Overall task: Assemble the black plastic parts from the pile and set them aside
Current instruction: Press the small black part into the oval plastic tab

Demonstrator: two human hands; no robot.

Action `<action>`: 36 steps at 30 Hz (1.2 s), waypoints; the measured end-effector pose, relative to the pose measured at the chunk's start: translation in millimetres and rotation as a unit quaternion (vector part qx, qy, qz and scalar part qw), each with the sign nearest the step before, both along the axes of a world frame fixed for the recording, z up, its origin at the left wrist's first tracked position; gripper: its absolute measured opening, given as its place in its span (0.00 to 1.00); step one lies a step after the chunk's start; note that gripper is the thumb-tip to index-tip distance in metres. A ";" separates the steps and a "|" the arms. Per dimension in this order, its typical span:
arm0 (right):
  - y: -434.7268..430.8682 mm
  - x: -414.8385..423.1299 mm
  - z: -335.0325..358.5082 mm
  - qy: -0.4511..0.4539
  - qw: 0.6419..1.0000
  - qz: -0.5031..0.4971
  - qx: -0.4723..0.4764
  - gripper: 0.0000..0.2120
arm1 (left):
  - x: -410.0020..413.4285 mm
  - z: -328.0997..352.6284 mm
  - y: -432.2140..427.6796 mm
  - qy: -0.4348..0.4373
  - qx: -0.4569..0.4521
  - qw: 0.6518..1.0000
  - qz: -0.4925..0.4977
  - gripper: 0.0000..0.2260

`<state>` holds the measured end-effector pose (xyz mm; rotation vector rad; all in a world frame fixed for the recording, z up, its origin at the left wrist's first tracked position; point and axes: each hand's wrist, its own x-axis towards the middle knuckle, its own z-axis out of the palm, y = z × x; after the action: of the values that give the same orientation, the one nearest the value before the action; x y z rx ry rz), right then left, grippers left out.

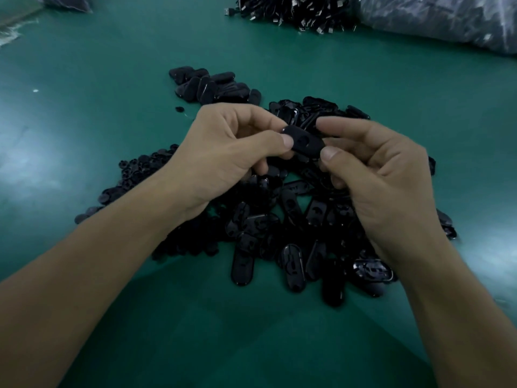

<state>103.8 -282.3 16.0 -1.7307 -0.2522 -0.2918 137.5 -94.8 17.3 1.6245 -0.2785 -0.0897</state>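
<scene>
Below: green counter (84, 113), glare patches at 9 o'clock.
Hands: left hand (223, 155) and right hand (380, 172) both pinch one black part (309, 142) over the pile (279, 233), centre.
Hidden: pile partly under both wrists.
Cut off: plastic bag (447, 21) at 1 o'clock, contents unclear.

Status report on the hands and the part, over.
Left hand and right hand pinch one black part over the pile. Smaller group sits beyond. Nothing blocking.
</scene>
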 end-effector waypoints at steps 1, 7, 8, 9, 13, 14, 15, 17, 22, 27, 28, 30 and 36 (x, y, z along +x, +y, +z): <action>0.4 0.2 0.3 0.007 1.000 0.002 0.021 0.14 | 0.5 0.2 0.6 0.004 -0.003 1.000 0.003 0.02; 0.0 0.1 0.4 0.032 0.994 0.018 0.098 0.10 | 0.8 1.2 0.9 0.016 -0.013 1.000 0.003 0.03; 0.3 -0.1 0.3 0.034 0.994 0.017 0.098 0.10 | 0.8 1.3 1.3 0.015 -0.015 1.000 0.002 0.03; 1.1 -0.4 0.3 0.034 0.995 0.016 0.094 0.09 | 0.9 1.4 1.6 0.012 -0.014 1.000 0.000 0.04; 2.0 -0.8 0.7 0.022 0.997 0.005 0.068 0.08 | 0.2 2.9 2.4 -0.013 0.017 1.000 -0.016 0.08; 2.1 -0.8 0.9 0.023 0.997 0.001 0.068 0.07 | -0.2 3.5 2.6 -0.018 0.027 0.999 -0.021 0.08; 2.5 -0.9 0.9 0.025 0.997 -0.001 0.071 0.07 | -0.5 3.9 2.5 -0.021 0.035 0.999 -0.026 0.07; 4.1 -1.8 0.5 0.030 0.996 -0.005 0.084 0.07 | -1.4 4.5 2.1 -0.035 0.055 0.997 -0.040 0.05; 8.2 -4.3 2.0 0.021 0.995 0.003 0.100 0.07 | -2.9 4.8 0.6 -0.029 0.068 0.995 -0.065 0.07; 10.6 -5.5 -4.2 0.006 0.999 -0.031 -0.036 0.12 | 0.5 5.4 2.1 -0.016 -0.002 0.998 -0.054 0.10; 12.3 -6.2 -5.5 0.006 0.998 -0.033 -0.056 0.11 | 1.0 5.5 3.0 -0.004 -0.016 0.998 -0.056 0.09; 15.1 -7.3 -6.7 0.008 0.997 -0.030 -0.072 0.10 | 1.4 5.1 3.7 0.010 -0.019 0.998 -0.054 0.07; 17.7 -7.7 -6.5 -0.016 0.990 -0.073 -0.117 0.09 | 7.6 2.3 9.3 -0.030 0.024 0.999 0.039 0.05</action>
<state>96.1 -264.5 9.5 -1.9823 -0.1897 -0.4102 145.0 -85.5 19.6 1.6853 -0.2603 0.0112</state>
